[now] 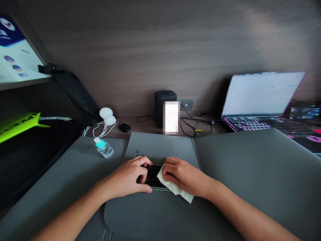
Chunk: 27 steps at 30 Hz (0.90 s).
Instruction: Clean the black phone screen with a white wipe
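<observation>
A smartphone [155,173] with a dark, glossy screen lies sideways in front of me, on a grey mat. Its left end is gripped by my left hand [132,175], thumb along the near edge and fingers curled over the far edge. My right hand [182,174] is closed round a crumpled white wipe [179,190] and presses it on the right part of the screen. The wipe and hand hide the phone's right end. One corner of the wipe hangs toward me. A small clear bottle [106,150] with a turquoise collar lies beyond my left hand.
At the back stand a black speaker [158,108] and a white round device [106,115] with cables. A small black object [124,127] lies between them. An open laptop [263,97] is at the right. Black bags [37,150] lie at the left below a shelf.
</observation>
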Motion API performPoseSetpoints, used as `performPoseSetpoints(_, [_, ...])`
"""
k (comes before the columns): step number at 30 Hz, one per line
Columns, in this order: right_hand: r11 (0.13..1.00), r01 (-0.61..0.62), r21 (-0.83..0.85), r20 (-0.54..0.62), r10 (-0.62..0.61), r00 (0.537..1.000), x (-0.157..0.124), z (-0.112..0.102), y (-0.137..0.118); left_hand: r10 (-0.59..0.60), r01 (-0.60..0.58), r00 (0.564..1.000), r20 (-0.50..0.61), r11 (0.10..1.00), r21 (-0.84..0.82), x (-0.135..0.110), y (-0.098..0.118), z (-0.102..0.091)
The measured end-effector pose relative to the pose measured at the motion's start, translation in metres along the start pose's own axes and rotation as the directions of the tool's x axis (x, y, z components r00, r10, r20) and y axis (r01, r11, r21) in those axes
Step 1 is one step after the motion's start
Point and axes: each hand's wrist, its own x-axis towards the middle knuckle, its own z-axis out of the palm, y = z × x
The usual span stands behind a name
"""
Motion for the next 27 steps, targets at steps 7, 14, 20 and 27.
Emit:
performPoseSetpoints(7, [0.999,0.049,0.020,0.035,-0.050,0.998,-0.0030,-0.0040,0.0013,-0.016,0.016,1.000,0.002,1.000,-0.010,-0.0003,-0.0010,0.0006])
performPoseSetpoints(14, [0.998,0.058,0.000,0.027,-0.058,0.998,-0.0022,-0.0013,0.0014,-0.019,0.019,1.000,-0.002,1.000,-0.019,0.0001,-0.0004,-0.0007])
performPoseSetpoints(20, [0.999,0.035,-0.002,-0.006,-0.035,0.999,-0.0036,-0.0032,0.0021,-0.015,0.015,1.000,-0.006,1.000,-0.027,-0.0003,-0.0022,-0.0002])
performPoseSetpoints(27, [0.998,0.064,-0.006,0.003,-0.064,0.998,-0.0029,-0.0039,0.0020,-0.007,0.007,1.000,-0.007,0.999,-0.041,-0.0006,-0.0018,-0.0004])
